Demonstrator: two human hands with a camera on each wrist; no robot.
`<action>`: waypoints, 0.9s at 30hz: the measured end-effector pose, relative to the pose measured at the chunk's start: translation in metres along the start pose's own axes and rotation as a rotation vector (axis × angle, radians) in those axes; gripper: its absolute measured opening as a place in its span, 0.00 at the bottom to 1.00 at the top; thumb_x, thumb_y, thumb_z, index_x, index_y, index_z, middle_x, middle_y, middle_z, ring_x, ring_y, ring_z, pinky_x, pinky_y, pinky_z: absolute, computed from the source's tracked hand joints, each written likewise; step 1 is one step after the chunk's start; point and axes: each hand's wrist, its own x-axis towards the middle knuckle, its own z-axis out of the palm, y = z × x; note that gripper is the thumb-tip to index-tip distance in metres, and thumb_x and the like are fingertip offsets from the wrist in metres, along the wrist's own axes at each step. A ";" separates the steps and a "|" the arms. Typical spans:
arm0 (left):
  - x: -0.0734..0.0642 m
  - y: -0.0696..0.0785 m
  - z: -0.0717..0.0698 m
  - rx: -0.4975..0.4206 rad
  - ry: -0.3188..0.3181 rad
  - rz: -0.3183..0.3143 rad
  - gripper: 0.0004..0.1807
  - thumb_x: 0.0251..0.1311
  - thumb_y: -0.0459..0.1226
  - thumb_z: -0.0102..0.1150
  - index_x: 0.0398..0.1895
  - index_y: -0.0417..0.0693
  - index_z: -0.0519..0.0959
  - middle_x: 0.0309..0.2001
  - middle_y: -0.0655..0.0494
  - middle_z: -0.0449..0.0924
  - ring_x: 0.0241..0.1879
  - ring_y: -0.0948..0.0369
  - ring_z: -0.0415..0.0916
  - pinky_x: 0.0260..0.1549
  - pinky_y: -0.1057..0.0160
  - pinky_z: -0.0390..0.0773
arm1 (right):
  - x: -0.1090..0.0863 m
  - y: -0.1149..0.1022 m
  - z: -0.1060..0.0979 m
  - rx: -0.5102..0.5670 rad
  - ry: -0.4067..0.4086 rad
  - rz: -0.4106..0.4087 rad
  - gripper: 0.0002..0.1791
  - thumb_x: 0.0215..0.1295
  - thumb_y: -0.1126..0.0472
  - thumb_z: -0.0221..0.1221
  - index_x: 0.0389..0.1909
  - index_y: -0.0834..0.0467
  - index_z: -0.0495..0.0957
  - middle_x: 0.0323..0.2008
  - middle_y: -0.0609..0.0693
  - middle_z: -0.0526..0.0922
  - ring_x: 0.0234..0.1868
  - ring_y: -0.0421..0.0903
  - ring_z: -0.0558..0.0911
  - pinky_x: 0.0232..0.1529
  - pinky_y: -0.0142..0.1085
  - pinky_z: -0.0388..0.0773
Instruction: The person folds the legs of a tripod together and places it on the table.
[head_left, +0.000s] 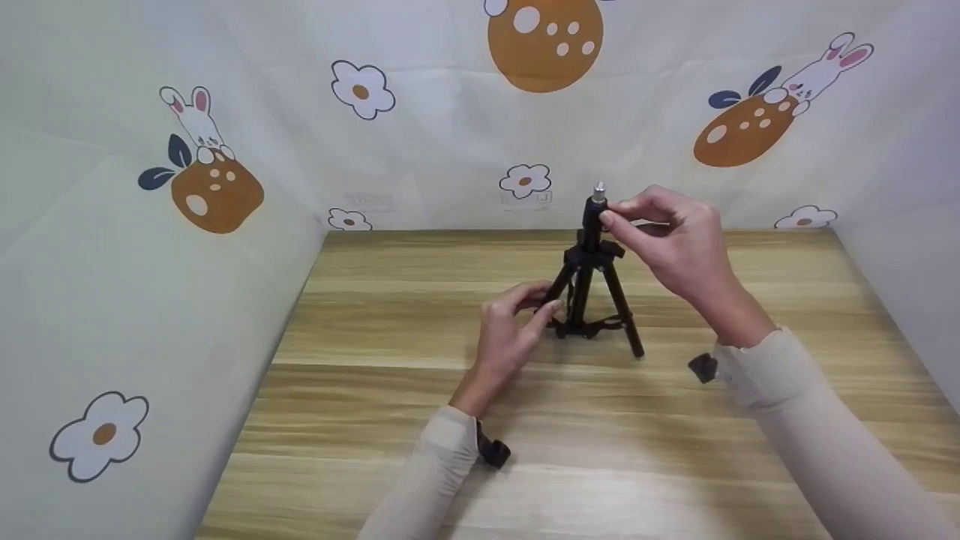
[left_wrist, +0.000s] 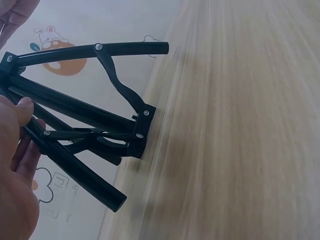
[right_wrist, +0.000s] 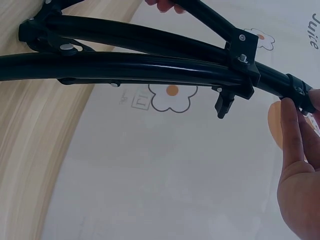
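Note:
A small black tripod [head_left: 582, 296] stands upright with its legs partly spread. Its hinged braces [left_wrist: 120, 85] show in the left wrist view, joined to the foot of the centre tube. My left hand [head_left: 506, 334] pinches one leg [left_wrist: 87, 172] between thumb and fingers, at the tripod's left side. At the top, my right hand [head_left: 682, 244] pinches the collar [right_wrist: 298, 87] of the centre column, just below a silver threaded tip [head_left: 599, 191]. In the right wrist view a small knob [right_wrist: 224, 104] sticks out from the leg hub [right_wrist: 242, 55].
The tripod is on a wood-grain tabletop [head_left: 360, 420]. Pale sheets printed with rabbits, oranges and flowers stand behind it [head_left: 442, 127] and along both sides. A black strap piece [head_left: 493, 452] hangs at the left cuff, another [head_left: 703, 367] at the right cuff.

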 end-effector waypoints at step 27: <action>0.005 0.003 0.007 -0.060 0.033 0.030 0.12 0.66 0.32 0.76 0.50 0.40 0.89 0.45 0.47 0.93 0.46 0.59 0.92 0.52 0.67 0.91 | 0.000 0.001 -0.001 0.011 0.014 -0.004 0.07 0.67 0.60 0.75 0.39 0.60 0.91 0.44 0.52 0.95 0.42 0.37 0.94 0.45 0.30 0.92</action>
